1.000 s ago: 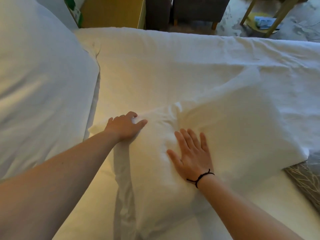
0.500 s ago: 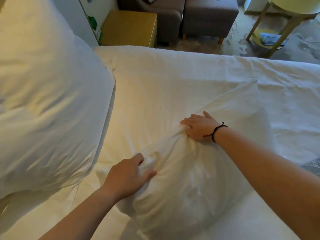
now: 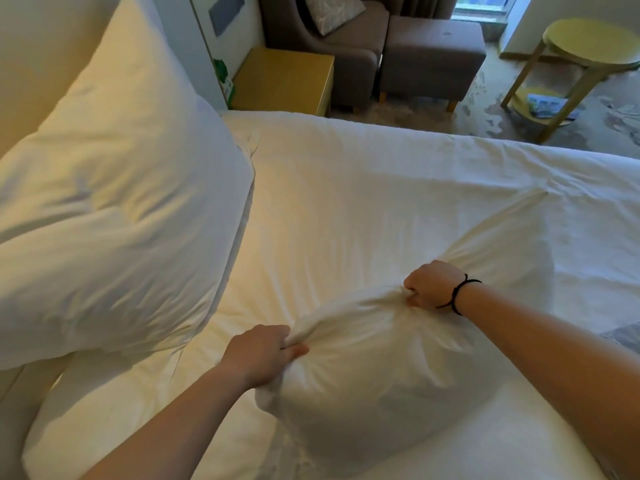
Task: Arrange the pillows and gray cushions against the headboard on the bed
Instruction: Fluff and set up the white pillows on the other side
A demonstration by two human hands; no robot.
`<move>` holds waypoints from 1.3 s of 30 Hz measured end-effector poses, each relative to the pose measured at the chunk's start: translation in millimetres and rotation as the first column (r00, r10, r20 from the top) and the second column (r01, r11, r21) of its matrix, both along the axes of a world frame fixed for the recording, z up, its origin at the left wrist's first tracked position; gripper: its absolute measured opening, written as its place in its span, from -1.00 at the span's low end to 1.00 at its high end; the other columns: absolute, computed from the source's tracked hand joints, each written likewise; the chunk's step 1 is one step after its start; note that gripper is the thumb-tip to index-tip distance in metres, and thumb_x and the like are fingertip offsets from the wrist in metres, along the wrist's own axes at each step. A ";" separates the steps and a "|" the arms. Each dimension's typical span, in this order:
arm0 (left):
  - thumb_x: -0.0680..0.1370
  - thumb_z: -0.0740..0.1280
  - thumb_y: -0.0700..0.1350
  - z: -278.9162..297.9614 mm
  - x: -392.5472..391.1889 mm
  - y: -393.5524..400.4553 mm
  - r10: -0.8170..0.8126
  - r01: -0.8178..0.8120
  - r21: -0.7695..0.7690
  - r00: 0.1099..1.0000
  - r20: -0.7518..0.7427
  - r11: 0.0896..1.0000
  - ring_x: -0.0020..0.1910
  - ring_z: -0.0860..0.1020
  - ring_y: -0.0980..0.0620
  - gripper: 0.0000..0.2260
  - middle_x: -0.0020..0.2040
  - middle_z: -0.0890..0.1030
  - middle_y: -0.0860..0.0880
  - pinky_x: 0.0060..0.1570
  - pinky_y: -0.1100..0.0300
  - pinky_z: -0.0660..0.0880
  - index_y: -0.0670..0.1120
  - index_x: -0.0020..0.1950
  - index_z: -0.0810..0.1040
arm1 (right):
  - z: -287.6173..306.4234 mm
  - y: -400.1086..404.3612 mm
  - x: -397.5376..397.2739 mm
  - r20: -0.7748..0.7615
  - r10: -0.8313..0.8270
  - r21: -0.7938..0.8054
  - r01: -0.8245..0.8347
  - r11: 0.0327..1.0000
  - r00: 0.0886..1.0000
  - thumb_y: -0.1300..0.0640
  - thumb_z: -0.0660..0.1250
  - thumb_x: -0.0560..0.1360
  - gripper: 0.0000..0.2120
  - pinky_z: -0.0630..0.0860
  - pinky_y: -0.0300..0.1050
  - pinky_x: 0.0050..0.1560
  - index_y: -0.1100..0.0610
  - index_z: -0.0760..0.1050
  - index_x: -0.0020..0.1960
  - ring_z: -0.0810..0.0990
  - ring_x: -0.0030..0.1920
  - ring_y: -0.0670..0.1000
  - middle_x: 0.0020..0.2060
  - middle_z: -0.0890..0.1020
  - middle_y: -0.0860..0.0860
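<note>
Both hands hold fistfuls of the loose pillow (image 3: 374,368) lying on the bed (image 3: 381,202): left hand (image 3: 261,353) closed on its near corner, right hand (image 3: 431,284) on its far edge. Risk: each grip holds only the case (filling may sag), so the pillow could slip before reaching the propped pillow (image 3: 114,216).

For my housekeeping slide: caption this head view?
Both hands, left hand and right hand, grip a white pillow on the bed.

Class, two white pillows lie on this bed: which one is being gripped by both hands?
The smaller pillow at the bed's near edge; the left hand and right hand bunch its fabric. The large pillow lies untouched.
</note>
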State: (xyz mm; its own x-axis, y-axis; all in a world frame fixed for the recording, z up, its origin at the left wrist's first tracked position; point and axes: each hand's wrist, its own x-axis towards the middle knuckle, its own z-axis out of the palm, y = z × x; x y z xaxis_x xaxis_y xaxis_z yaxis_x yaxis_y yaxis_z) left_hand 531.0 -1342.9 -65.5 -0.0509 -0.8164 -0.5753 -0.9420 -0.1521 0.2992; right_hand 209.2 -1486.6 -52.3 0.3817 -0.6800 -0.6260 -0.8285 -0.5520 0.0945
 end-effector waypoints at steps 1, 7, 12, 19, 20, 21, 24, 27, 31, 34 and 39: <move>0.50 0.11 0.37 3.7 -1.1 1.3 -0.021 0.021 -0.051 1.000 0.005 0.998 -0.22 0.50 0.05 -0.58 -0.27 0.52 0.08 -0.29 0.08 0.33 0.04 -0.27 0.34 | -4.2 7.2 2.2 0.004 0.041 -0.092 -0.041 0.995 0.999 -0.06 0.18 0.55 -0.76 0.39 -0.09 -0.16 0.05 0.50 -0.16 0.57 -0.14 0.08 -0.18 0.61 0.00; 0.55 0.05 0.34 30.0 4.6 4.6 0.059 -0.088 -0.275 0.992 -0.112 0.957 -0.35 0.45 0.10 -0.54 -0.38 0.49 0.05 -0.38 0.11 0.26 -0.01 -0.30 0.30 | 24.3 -3.8 3.9 0.255 -0.037 -0.375 0.134 0.917 0.966 0.03 0.14 0.59 -0.67 0.31 -0.11 -0.07 0.01 0.46 -0.32 0.58 -0.21 0.04 -0.29 0.62 -0.02; 0.60 0.23 0.14 61.0 33.8 -2.1 0.126 -0.280 -0.367 0.912 -0.391 0.887 -0.10 0.50 0.07 -0.69 -0.14 0.53 0.10 -0.16 0.19 0.34 0.07 -0.31 0.40 | 69.9 -44.5 47.5 0.383 0.046 -0.420 0.130 0.898 0.923 0.04 0.28 0.56 -0.66 0.39 -0.03 -0.16 0.13 0.60 -0.34 0.59 -0.25 0.15 -0.36 0.63 0.06; 0.56 0.21 0.19 80.1 106.7 -5.9 0.313 -0.544 -0.353 0.785 -0.536 0.761 -0.38 0.46 0.20 -0.66 -0.40 0.52 0.09 -0.30 0.23 0.38 -0.01 -0.26 0.49 | 109.8 -127.2 218.8 0.370 0.193 -0.521 0.031 0.853 0.909 -0.07 0.10 0.61 -0.66 -0.10 0.21 0.49 -0.06 0.65 -0.02 0.57 0.10 0.06 -0.06 0.67 -0.02; 0.57 0.21 0.19 75.5 118.2 -5.0 0.355 -0.572 -0.345 0.776 -0.522 0.744 -0.38 0.46 0.18 -0.63 -0.39 0.53 0.05 -0.29 0.17 0.40 -0.06 -0.25 0.49 | 107.9 -128.4 250.8 0.418 0.158 -0.507 0.086 0.858 0.894 -0.09 0.11 0.61 -0.68 -0.15 0.29 0.49 -0.10 0.64 0.01 0.51 0.22 0.07 0.04 0.65 -0.02; 0.59 0.22 0.17 68.7 129.8 -2.6 0.402 -0.595 -0.334 0.771 -0.495 0.731 -0.35 0.49 0.16 -0.64 -0.36 0.56 0.02 -0.27 0.15 0.41 -0.06 -0.24 0.50 | 102.8 -125.1 281.8 0.486 0.102 -0.458 0.153 0.876 0.868 -0.11 0.12 0.61 -0.71 -0.19 0.36 0.47 -0.15 0.61 0.10 0.39 0.37 0.08 0.21 0.59 -0.02; 0.63 0.18 0.13 37.0 163.7 10.3 0.570 -0.644 -0.271 0.762 -0.307 0.715 -0.06 0.61 -0.12 -0.71 -0.11 0.67 -0.05 -0.12 0.05 0.48 -0.02 -0.07 0.56 | 59.3 -83.7 354.1 0.627 -0.178 -0.109 0.311 0.944 0.759 -0.24 0.20 0.55 -0.49 -0.15 0.47 0.41 -0.32 0.18 0.47 -0.07 0.56 0.15 0.58 0.02 -0.11; 0.57 0.24 0.21 14.2 189.2 17.6 0.705 -0.767 -0.084 0.622 -0.341 0.636 0.05 0.59 -0.19 -0.71 0.01 0.64 -0.07 -0.11 0.04 0.46 0.00 0.07 0.44 | 4.3 -14.6 376.6 0.589 -0.573 0.282 0.520 0.806 0.569 -0.43 0.23 0.39 -0.13 0.01 0.46 0.41 -0.33 -0.22 0.50 -0.15 0.56 0.22 0.57 -0.22 -0.05; 0.36 0.34 0.38 12.2 195.3 8.2 0.646 -0.703 -0.036 0.672 -0.362 0.711 0.07 0.59 -0.06 -0.43 0.08 0.60 0.05 -0.12 0.12 0.42 0.04 0.19 0.42 | -28.1 40.0 360.8 0.553 -0.747 0.428 0.643 0.635 0.370 -0.62 0.13 0.21 0.01 0.03 0.38 0.44 -0.33 -0.27 0.49 -0.19 0.56 0.19 0.57 -0.22 -0.04; 0.45 0.24 0.36 14.3 190.7 3.1 0.575 -0.627 -0.102 0.758 -0.307 0.772 0.10 0.59 -0.09 -0.55 0.11 0.63 0.01 -0.08 0.11 0.46 0.05 0.12 0.50 | -26.3 45.0 357.1 0.535 -0.781 0.472 0.652 0.594 0.323 -0.66 0.17 0.12 0.11 0.05 0.29 0.49 -0.33 -0.26 0.49 -0.16 0.57 0.16 0.58 -0.21 -0.01; 0.61 0.09 0.25 21.1 200.4 2.7 0.482 -0.513 -0.140 0.852 -0.205 0.847 -0.01 0.60 -0.13 -0.58 0.00 0.65 -0.07 -0.06 0.05 0.52 -0.02 0.02 0.57 | -23.8 49.6 364.4 0.532 -0.806 0.488 0.683 0.543 0.261 -0.65 0.24 0.09 0.15 0.08 0.29 0.49 -0.35 -0.26 0.48 -0.13 0.57 0.11 0.58 -0.21 -0.02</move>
State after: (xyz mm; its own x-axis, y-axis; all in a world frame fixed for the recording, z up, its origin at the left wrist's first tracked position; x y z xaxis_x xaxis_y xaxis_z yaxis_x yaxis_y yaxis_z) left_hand 731.4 -1340.2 -44.4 0.3144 -0.8448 -0.4330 -0.6925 -0.5161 0.5040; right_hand 573.6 -1437.0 -76.2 0.0618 -0.8246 -0.5623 -0.6575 0.3902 -0.6445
